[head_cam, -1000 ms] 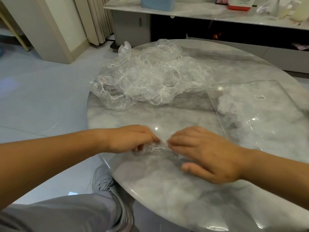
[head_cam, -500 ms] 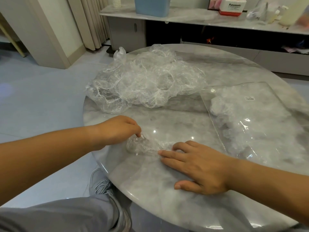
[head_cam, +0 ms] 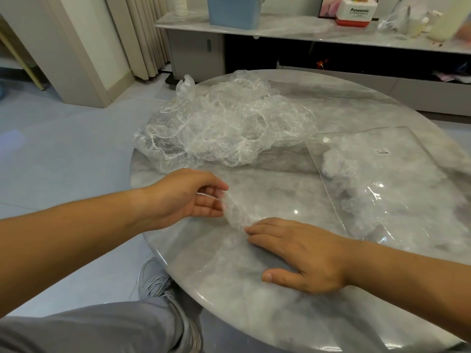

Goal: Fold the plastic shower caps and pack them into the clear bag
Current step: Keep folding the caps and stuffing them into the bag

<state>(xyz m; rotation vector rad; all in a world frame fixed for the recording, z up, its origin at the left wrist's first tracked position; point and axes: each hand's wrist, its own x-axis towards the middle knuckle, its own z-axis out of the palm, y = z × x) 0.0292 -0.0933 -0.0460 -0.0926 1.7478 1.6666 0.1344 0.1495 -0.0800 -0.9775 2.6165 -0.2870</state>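
Nearest, a shower cap is pinned to the desk under the straight fingers of the right hand, its rim pinched in the loose grip of the left hand. Flimsy and springy, it is likely best held by the rim. Beyond are heaped caps and the clear bag.

A round grey marble table stands before a long marble-topped shelf carrying a blue bin, a white-and-red Panasonic box and stacked paper cups, pale curtains hanging at left.
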